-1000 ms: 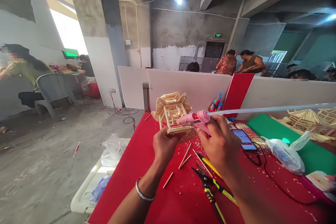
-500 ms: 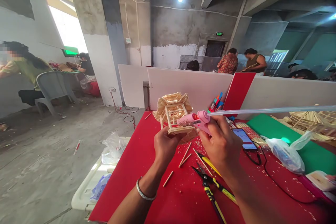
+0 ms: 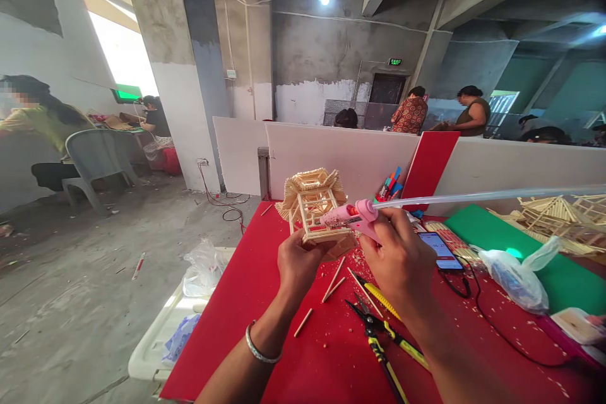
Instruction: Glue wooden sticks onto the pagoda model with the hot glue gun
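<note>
My left hand (image 3: 300, 262) grips the lower edge of a small wooden stick model (image 3: 315, 192), a tiered frame with a flared, roof-like top, held above the red table. In my right hand (image 3: 398, 259) is a pink hot glue gun (image 3: 357, 214), its nozzle pointing left into the open side of the model. A long clear glue stick (image 3: 449, 199) runs out of the gun's back toward the right. Whether the nozzle touches the wood I cannot tell. Below the hands lie loose sticks (image 3: 303, 322), a yellow utility knife (image 3: 379, 300) and black-and-yellow cutting pliers (image 3: 376, 331).
On the right of the red table (image 3: 237, 334) are a lit phone (image 3: 441, 251) with a cable, a plastic bag (image 3: 516, 274) and a green board (image 3: 492, 237). More stick models (image 3: 553, 214) stand behind. A white bin (image 3: 151, 341) is at the left. Several people work beyond.
My hands, the glue gun and the model stay almost still. In the background, a person in a dark sleeveless top has shifted right and straightened somewhat.
</note>
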Tool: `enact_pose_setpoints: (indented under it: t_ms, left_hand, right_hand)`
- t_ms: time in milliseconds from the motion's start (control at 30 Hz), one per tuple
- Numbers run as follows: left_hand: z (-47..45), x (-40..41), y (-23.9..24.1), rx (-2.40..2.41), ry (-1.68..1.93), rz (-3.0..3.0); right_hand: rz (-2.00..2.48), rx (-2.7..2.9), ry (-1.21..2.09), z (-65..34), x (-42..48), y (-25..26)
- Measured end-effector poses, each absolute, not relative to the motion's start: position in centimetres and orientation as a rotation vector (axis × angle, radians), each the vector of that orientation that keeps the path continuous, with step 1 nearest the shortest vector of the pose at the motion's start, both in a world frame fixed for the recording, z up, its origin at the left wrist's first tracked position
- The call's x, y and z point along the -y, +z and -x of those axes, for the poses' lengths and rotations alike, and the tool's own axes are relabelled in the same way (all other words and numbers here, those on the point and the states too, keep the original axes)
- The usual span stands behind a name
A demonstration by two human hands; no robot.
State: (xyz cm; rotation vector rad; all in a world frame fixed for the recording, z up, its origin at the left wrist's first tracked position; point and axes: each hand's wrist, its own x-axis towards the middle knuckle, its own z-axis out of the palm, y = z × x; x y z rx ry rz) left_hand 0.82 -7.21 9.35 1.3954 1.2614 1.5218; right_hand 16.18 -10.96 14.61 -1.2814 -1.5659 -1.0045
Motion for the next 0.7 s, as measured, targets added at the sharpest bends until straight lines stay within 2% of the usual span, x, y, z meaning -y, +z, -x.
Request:
enact_pose_setpoints:
  t_ms: [700]
  left_hand:
    - [-0.91,7.21,8.68,-1.228,1.515,-1.373]
  right_hand:
    - [1.268,1.582,-0.970,-16.01,11.27,14.69]
